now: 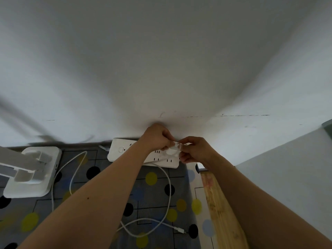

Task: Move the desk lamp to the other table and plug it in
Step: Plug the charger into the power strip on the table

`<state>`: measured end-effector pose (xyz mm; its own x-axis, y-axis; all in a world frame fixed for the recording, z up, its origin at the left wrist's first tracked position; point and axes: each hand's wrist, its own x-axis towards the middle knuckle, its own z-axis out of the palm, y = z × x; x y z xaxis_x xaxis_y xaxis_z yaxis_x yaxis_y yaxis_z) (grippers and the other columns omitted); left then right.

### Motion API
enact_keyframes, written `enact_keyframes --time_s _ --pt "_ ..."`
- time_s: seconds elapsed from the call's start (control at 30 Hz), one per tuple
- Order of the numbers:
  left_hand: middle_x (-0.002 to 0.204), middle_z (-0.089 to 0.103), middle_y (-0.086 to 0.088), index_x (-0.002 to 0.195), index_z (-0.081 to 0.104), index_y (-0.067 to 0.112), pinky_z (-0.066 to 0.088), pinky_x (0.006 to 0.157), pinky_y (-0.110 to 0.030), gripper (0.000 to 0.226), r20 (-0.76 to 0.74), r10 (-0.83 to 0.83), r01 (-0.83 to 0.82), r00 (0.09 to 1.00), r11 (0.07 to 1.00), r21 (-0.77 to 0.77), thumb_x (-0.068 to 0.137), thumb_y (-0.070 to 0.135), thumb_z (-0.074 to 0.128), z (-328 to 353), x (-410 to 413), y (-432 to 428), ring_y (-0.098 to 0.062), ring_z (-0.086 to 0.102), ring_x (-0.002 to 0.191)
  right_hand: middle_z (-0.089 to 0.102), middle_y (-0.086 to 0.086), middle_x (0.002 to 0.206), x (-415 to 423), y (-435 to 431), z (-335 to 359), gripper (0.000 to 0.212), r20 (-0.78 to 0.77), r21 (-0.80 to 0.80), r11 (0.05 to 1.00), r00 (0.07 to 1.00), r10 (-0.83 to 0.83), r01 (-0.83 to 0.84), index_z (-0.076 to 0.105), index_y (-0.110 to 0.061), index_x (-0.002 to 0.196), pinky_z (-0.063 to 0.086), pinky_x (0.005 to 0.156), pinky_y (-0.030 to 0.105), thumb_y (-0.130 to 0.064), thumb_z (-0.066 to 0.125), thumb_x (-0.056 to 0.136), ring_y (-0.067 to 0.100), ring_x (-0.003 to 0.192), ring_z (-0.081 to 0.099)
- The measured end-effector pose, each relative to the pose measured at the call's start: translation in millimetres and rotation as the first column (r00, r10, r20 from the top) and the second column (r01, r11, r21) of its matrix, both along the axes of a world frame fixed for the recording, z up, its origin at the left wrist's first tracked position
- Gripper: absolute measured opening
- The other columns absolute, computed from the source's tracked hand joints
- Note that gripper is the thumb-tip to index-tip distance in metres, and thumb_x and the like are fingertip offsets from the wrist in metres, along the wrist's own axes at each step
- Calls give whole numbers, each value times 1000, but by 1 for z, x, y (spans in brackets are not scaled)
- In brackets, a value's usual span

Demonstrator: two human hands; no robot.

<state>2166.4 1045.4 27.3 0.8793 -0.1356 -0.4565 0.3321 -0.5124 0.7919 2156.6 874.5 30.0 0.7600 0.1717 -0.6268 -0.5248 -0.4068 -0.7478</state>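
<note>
Misalignment is the likeliest trouble: the white adapter is held just above the power strip, and both hands hide the prongs and the slot beneath, so the pins could meet the strip's face rather than its holes. The strip lies loose on the table against the wall, and a slanted push may skid it sideways or tip its near edge. A second risk is the white cable. It loops slackly across the patterned cloth, and one connector lies free near the table's front. If that end belongs to the lamp's lead, seating the adapter alone would not power anything. I cannot trace which strand goes where under the forearms. A forearm dragging through a loop could also tug the lamp.

The left hand and right hand meet over the strip's right half, and each grip pinches the adapter between curled fingertips, left from the far side and right from the near side. The desk lamp stands well apart to the left on the same table, untouched, with its base flat on the cloth.
</note>
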Motion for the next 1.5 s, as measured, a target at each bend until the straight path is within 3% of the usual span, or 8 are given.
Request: enact_keyframes --time_s 0.17,0.3,0.67,0.97,1.13,1.27,1.33,1.5 --pt "70 68 -7 87 71 7 57 64 -28 11 -24 76 -76 997 997 -10 81 16 73 -6 -4 2 -15 64 61 68 12 70 4 7 4 16 31 -67 998 999 15 -13 64 -8 105 61 62 31 -15 64 90 19 58 67" --pt "76 70 -10 86 71 8 58 78 -36 6 -47 90 -91 995 996 -16 84 13 69 -4 -2 3 -25 70 76 67 15 73 7 15 10 16 44 -115 992 998 47 -42 63 -8 106 60 67 36 -13 61 91 24 61 66" --pt "73 69 -18 79 70 1 61 62 -29 3 -156 169 -181 973 981 -64 82 2 70 -2 2 8 -14 67 50 64 15 68 15 23 18 14 -1 -148 989 1000 18 -18 65 3 100 59 56 30 -7 62 90 21 54 63" --pt "65 70 -16 90 70 -8 59 79 -42 15 -168 185 -192 968 981 -27 78 1 71 0 5 1 -30 71 72 63 16 68 16 21 17 18 -35 -153 988 999 -37 31 63 6 105 58 66 36 -5 60 90 22 56 62" --pt "50 66 -9 92 68 -12 58 82 -43 19 -186 167 -175 968 984 -28 80 2 71 3 6 0 -27 67 65 63 17 70 16 22 16 19 -26 -174 984 999 -30 25 63 7 106 58 71 38 -5 59 91 23 59 62" --pt "75 70 -20 98 68 -10 61 69 -34 19 -194 160 -171 968 984 -41 82 1 69 -1 2 7 -16 66 51 63 17 72 11 23 13 20 -11 -126 992 1000 -10 8 64 5 106 59 72 38 -6 61 90 24 61 63" --pt "88 71 -24 99 69 -5 61 70 -32 19 -168 151 -159 974 986 -39 82 4 71 -4 -1 10 -19 68 58 63 17 71 9 24 11 19 -10 -119 993 1000 6 -7 64 3 105 59 71 38 -7 63 89 24 60 62" --pt "74 69 -12 95 69 -3 60 67 -29 19 -116 126 -132 985 990 -42 78 5 75 -7 -4 6 -17 68 62 66 18 72 9 17 8 16 10 -154 986 998 60 -58 65 -2 104 60 62 32 -9 65 89 23 58 65"
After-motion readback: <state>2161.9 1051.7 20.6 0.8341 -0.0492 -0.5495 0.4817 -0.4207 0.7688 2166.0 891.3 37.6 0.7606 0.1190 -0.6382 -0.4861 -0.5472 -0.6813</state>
